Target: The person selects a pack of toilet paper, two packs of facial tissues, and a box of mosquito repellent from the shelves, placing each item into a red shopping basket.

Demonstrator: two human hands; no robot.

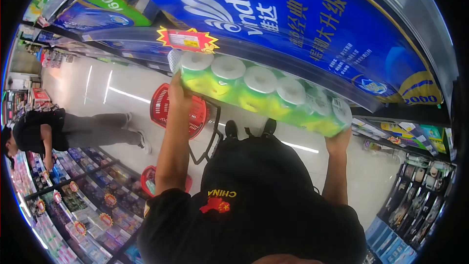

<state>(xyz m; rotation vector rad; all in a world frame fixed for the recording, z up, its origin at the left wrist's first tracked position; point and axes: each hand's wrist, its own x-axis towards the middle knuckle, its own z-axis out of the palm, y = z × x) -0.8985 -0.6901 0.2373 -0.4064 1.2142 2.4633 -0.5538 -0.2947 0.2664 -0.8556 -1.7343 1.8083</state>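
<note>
A long plastic-wrapped pack of toilet paper rolls, green and yellow with the white roll ends facing up, is held level between both hands. My left hand grips its left end, its fingers partly hidden by the wrap. At the right end, my right hand is closed around the lower corner, most of its fingers out of sight. Just beyond the pack is a store shelf edge with a red and yellow price tag. Large blue Vinda packages fill the shelf behind it.
A red shopping basket on a black-framed cart stands on the floor by my left forearm. Another red basket is lower left. A person in black stands at the left beside stocked shelves. More shelves stand at right.
</note>
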